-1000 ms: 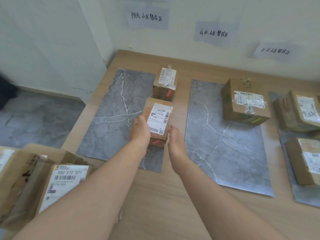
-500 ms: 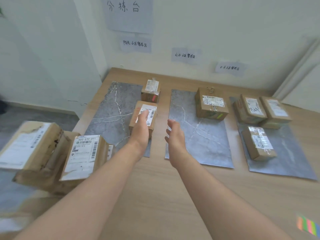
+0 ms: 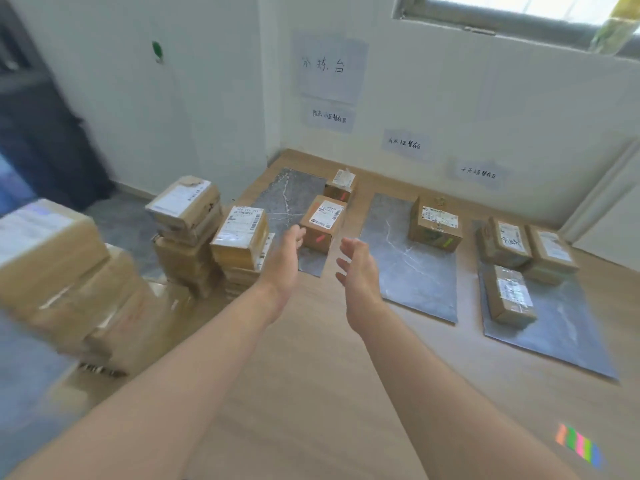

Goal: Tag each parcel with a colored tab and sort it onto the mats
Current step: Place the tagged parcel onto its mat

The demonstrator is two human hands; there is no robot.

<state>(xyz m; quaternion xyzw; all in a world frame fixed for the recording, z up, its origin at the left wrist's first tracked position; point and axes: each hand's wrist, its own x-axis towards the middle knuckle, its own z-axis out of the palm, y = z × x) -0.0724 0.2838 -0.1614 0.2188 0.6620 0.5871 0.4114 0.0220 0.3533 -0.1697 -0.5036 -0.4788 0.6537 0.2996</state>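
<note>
The left hand (image 3: 282, 261) and right hand (image 3: 356, 268) hung empty, fingers loose, just short of the small brown cardboard parcel (image 3: 322, 223) on the leftmost grey marbled mat (image 3: 280, 199). It looked stiff and light, best gripped by opposite sides.

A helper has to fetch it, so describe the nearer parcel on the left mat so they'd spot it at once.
On the wooden table lie three grey marbled mats; take the left mat. Two parcels sit along its right edge, and yours is the nearer parcel, just beyond the left hand. It is bigger than the far parcel, whose label carries crumpled tape.
</note>
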